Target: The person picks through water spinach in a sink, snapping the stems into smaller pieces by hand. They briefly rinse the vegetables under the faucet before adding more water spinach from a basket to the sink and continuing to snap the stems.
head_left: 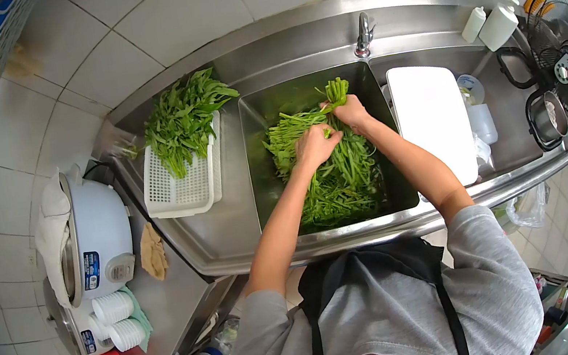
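A large heap of long-stemmed leafy greens (340, 187) fills much of the left sink basin (266, 202). My right hand (350, 112) is closed around a bunch of the stems, whose ends stick up above the fist. Just to its left and lower, my left hand (317, 144) is pinched with its fingertips on a bit of green stem. Both hands are over the basin, close together but apart. On the counter at left, more leafy greens (184, 122) lie piled in a white perforated basket (181, 196).
A faucet (363, 35) rises behind the basins. A white board (432, 127) lies across part of the right basin. White bottles (499, 26), a fan (567, 67) and a metal pot (548, 116) are at right. Left stand a rice cooker (101, 230) and stacked white cups (125, 335).
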`<state>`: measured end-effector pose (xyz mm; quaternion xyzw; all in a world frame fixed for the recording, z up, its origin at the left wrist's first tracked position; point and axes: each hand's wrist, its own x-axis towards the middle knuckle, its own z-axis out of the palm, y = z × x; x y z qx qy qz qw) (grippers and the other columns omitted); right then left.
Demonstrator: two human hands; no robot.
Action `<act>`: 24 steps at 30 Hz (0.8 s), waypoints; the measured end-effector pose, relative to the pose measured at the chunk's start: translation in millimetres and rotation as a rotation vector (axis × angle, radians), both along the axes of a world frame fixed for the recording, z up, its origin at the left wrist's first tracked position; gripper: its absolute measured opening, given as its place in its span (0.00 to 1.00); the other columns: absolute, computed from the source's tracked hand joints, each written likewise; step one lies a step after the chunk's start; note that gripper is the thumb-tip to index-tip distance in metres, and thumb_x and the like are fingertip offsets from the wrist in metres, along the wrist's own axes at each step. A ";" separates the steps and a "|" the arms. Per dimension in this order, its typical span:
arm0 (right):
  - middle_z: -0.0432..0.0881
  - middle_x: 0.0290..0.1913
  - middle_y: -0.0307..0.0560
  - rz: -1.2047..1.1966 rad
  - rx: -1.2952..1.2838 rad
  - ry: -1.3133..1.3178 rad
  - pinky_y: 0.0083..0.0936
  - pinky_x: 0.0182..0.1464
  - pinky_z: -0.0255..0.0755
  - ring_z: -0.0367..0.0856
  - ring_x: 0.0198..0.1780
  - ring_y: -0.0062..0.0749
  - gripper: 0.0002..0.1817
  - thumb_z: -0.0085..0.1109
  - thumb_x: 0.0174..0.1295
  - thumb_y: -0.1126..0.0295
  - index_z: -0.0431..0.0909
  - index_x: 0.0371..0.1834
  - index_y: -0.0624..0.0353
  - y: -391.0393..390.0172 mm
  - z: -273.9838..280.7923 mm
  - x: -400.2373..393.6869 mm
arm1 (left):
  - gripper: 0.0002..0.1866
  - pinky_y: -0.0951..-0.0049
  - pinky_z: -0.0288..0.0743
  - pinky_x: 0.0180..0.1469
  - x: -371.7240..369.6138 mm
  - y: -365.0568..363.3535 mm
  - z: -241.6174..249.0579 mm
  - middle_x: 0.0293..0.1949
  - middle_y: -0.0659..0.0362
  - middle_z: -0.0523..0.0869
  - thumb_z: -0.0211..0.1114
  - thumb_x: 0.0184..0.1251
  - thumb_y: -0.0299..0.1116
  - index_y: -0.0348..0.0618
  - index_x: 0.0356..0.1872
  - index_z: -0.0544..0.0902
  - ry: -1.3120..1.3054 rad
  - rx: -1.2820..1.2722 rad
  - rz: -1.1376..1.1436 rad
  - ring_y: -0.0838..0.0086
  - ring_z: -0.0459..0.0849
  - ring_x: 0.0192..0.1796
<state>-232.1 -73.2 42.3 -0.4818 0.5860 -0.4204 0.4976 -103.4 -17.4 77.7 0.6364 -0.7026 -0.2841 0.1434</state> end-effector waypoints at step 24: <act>0.82 0.35 0.43 0.290 -0.119 0.032 0.23 0.44 0.70 0.78 0.38 0.24 0.16 0.64 0.52 0.65 0.79 0.40 0.63 -12.7 26.8 -33.3 | 0.08 0.79 0.53 0.16 61.2 -36.6 -1.8 0.13 0.69 0.67 0.61 0.56 0.33 0.39 0.26 0.77 0.643 0.052 0.232 0.85 0.61 0.14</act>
